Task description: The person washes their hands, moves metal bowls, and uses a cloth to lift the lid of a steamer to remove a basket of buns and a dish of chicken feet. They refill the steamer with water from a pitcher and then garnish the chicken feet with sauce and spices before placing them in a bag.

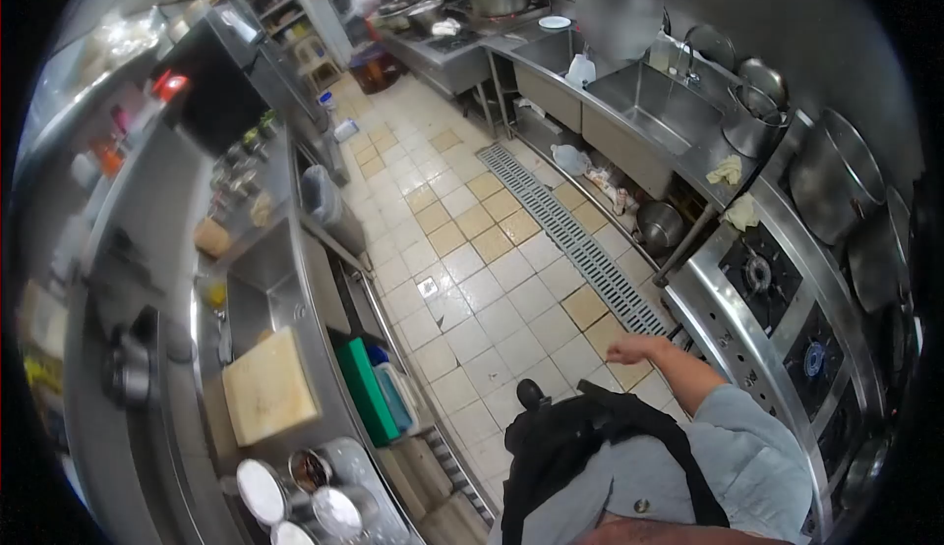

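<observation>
In the head camera's view, a person's right hand (634,349) hangs over the tiled floor (511,353) of a commercial kitchen aisle; the left hand is out of frame. The right hand's fingers appear curled, with nothing visible in them, though they are too small to tell whether they press together. A slotted drain grate (570,235) is set into the floor, probably to carry off water from the steel sink unit (629,152) alongside. Cloths (726,171) lie at the sink's end, perhaps to dry, while a green cutting board (368,393) stands on edge under the left worktop (320,324), likely to save room. A pale cutting board (270,388) lies on top. Nearest the fingers, the grate's near end shows just beyond them, down at floor level; the gas range (706,324) stands to their right, apart from the hand.
</observation>
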Tool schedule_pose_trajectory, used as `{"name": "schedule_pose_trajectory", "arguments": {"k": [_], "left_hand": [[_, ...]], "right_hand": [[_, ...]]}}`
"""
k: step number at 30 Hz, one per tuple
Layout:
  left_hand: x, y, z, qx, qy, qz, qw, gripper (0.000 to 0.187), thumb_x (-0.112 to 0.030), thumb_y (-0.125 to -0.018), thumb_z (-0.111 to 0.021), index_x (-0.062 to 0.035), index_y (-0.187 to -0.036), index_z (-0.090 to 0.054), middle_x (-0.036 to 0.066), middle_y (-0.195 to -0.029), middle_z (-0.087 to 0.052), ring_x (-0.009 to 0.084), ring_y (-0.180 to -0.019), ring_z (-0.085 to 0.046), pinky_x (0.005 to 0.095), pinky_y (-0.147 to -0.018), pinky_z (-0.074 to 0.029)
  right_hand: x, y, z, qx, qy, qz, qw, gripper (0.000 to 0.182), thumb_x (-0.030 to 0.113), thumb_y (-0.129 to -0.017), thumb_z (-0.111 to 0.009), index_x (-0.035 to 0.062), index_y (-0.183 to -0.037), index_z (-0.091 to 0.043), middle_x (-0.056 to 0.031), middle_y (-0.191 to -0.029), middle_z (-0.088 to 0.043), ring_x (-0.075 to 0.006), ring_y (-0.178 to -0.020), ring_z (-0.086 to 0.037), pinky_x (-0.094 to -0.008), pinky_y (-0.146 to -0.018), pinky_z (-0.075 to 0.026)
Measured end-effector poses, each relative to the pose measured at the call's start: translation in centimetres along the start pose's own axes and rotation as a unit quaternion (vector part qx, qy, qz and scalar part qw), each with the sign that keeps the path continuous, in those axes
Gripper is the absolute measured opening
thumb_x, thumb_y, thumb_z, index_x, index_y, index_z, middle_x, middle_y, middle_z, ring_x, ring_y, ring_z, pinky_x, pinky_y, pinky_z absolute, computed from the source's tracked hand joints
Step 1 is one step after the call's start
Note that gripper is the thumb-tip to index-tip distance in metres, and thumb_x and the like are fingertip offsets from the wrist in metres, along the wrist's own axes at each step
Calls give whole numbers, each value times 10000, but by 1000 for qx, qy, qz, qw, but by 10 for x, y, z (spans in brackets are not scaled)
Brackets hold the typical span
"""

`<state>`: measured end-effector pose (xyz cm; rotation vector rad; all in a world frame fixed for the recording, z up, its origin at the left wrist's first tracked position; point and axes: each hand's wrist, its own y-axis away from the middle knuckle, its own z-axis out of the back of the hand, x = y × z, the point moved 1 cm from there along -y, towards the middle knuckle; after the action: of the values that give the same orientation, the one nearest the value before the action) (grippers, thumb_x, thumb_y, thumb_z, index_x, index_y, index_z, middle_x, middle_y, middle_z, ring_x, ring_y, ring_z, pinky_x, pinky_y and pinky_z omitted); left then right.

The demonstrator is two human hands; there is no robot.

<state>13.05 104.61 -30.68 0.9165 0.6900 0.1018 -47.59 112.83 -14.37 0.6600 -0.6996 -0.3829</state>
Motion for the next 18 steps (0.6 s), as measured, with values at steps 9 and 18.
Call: {"name": "schedule_pose_trajectory", "arguments": {"k": [9, 18], "left_hand": [[-323, -223, 238, -98, 5, -161, 982, 443, -309, -947, -625, 64, -1184, -649, 157, -1017, -725, 217, -872, -672, 348, -774, -527], [-691, -302, 164, -4, -82, -335, 939, 472, -314, -993, -590, 75, -1261, -609, 207, -1168, -690, 223, -1122, -639, 333, -963, -487]], "right_hand": [[-58, -20, 58, -332, -233, -183, 896, 353, 334, -949, -542, 11, -978, -683, -156, -871, -708, -303, -802, -690, -425, -720, -535], [-97, -121, 25, -247, -480, -280, 793, 366, 333, -972, -525, 28, -888, -709, -89, -757, -704, -219, -711, -686, -390, -607, -537]]}}
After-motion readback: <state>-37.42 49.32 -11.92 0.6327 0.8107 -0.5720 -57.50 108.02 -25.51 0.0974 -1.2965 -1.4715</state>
